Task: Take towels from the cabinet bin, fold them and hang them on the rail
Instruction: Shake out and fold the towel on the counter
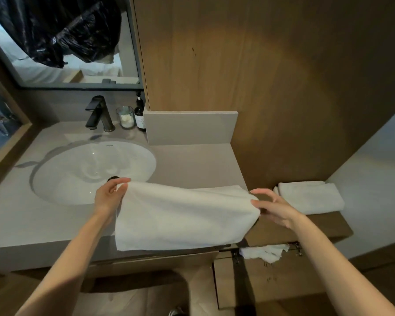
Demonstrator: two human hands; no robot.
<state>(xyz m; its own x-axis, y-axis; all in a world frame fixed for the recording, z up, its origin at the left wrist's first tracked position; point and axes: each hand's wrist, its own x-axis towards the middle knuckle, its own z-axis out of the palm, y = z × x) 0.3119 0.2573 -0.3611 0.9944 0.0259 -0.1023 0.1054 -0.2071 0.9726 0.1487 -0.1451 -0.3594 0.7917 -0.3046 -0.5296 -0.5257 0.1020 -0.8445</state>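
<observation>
Towel (180,215) hangs stretched over the desk's (192,160) near edge, right of the sink (78,179), long axis running left-right. Left hand (108,197) pinches its top left corner, right hand (274,206) pinches the right end.

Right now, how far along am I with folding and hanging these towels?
One folded towel already sits on the shelf. Your left hand and right hand hold a second towel stretched, mid-fold. A crumpled towel below remains; none is seen hung yet.

Held forward and apart, left hand (108,195) pinches; right hand (276,208) apparently pinches too.
</observation>
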